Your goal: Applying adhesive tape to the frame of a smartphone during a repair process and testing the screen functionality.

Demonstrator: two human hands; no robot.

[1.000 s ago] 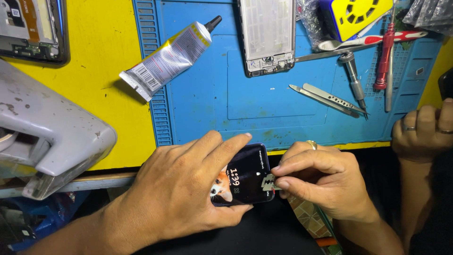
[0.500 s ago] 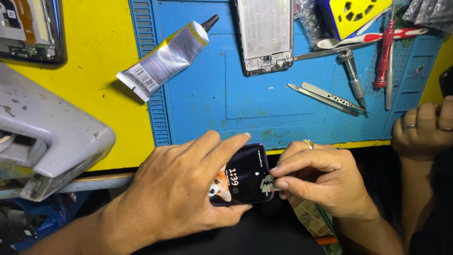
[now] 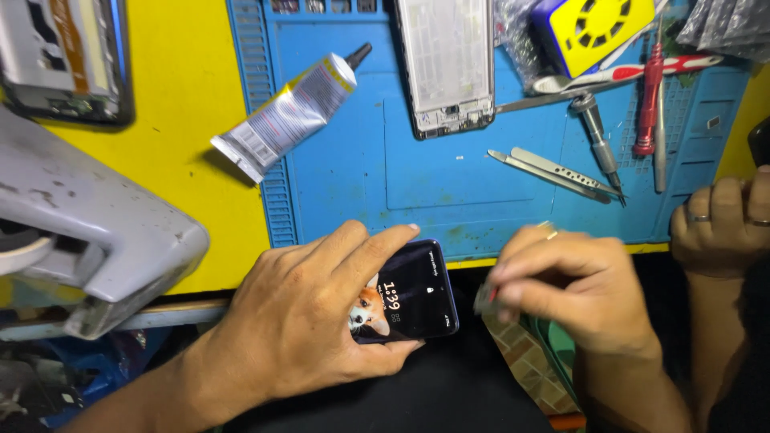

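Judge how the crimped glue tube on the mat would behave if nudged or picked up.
The glue tube looks like soft metal, dented and creased, so it would probably give under fingers rather than stay stiff. Its flat crimped end likely stops free rolling. Partly squeezed, it seems light; its black cap appears on, so leakage seems unlikely.

Two bare forearms reach in from the lower edge, wrists apart. The left hand [image 3: 321, 321] lies palm down, fingers spread and gently curved, index finger stretched furthest forward, thumb tucked under along the near side so fingers and thumb clamp from opposite sides. The right hand [image 3: 569, 293], just to its right and not touching it, is blurred; its fingers bunch together in a pinch pointing back toward the left hand, a ring on one finger.
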